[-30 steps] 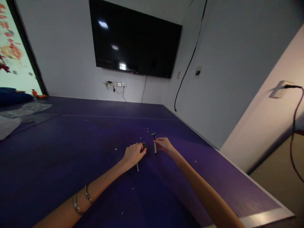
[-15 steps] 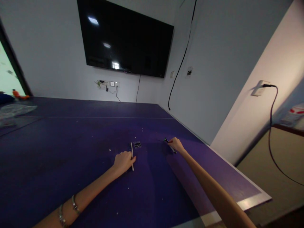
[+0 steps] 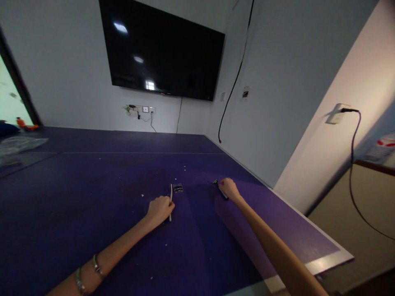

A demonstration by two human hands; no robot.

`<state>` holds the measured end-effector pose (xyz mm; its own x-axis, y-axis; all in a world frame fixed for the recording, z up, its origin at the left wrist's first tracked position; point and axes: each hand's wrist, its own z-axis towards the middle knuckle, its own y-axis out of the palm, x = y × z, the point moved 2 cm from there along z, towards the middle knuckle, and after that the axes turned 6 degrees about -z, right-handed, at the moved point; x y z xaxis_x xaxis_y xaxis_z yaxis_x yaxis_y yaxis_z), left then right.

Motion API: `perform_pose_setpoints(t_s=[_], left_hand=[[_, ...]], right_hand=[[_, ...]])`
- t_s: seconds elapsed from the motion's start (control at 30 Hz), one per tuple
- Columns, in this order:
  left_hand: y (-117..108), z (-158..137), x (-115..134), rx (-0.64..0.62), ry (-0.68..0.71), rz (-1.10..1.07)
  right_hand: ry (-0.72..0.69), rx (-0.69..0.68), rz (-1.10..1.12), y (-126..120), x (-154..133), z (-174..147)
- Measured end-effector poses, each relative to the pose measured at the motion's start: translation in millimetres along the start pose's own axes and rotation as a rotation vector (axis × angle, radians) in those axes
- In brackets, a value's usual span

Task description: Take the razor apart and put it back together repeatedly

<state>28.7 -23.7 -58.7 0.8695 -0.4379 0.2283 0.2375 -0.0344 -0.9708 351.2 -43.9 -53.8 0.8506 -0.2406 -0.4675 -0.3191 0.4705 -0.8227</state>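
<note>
My left hand [image 3: 160, 209] is closed around a slim white toothbrush [image 3: 171, 192], its far end pointing away from me and a small dark patch beside that end. Just right of this end lies a small clear pack [image 3: 178, 188] with dark pieces in it. Farther right, my right hand [image 3: 228, 188] pinches a razor [image 3: 224, 195] low at the table surface. The razor's black and green head [image 3: 215, 181] sticks out to the left of the fingers, and part of its handle is hidden behind them.
The purple tabletop [image 3: 108, 197] carries scattered white specks. A clear plastic bag [image 3: 23, 144] and an orange object [image 3: 26, 124] lie at the far left. A black cable [image 3: 234, 88] hangs down the wall beside a large television [image 3: 166, 49].
The toothbrush has tilted slightly, its near end shifting left with my left hand. The razor's head sits a little lower on the table. My right hand has barely moved.
</note>
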Motion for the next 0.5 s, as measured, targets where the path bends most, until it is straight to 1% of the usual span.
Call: perform_pose_setpoints(t_s=[0.1,0.2,0.23,0.3,0.37,0.43,0.5], left_hand=[[-12,-1,7,0.032,0.004,-0.003],[-27,-3,25,0.063,0.025,-0.016],[-31,-3,32,0.065,0.037,-0.028],[-37,-4,48,0.082,0.066,-0.041],[-41,-5,62,0.096,0.089,-0.055],[-41,-4,73,0.109,0.104,-0.067],[-39,-4,80,0.112,0.112,-0.076]], right_hand=[[-0.058,-0.014,0.103,3,-26,-5],[-0.093,-0.087,0.244,16,-63,-18],[-0.091,-0.124,0.321,21,-77,-24],[0.019,-0.283,0.735,29,-101,-35],[0.134,-0.377,0.988,29,-120,-46],[0.206,-0.415,1.097,25,-132,-54],[0.23,-0.41,1.12,19,-136,-57]])
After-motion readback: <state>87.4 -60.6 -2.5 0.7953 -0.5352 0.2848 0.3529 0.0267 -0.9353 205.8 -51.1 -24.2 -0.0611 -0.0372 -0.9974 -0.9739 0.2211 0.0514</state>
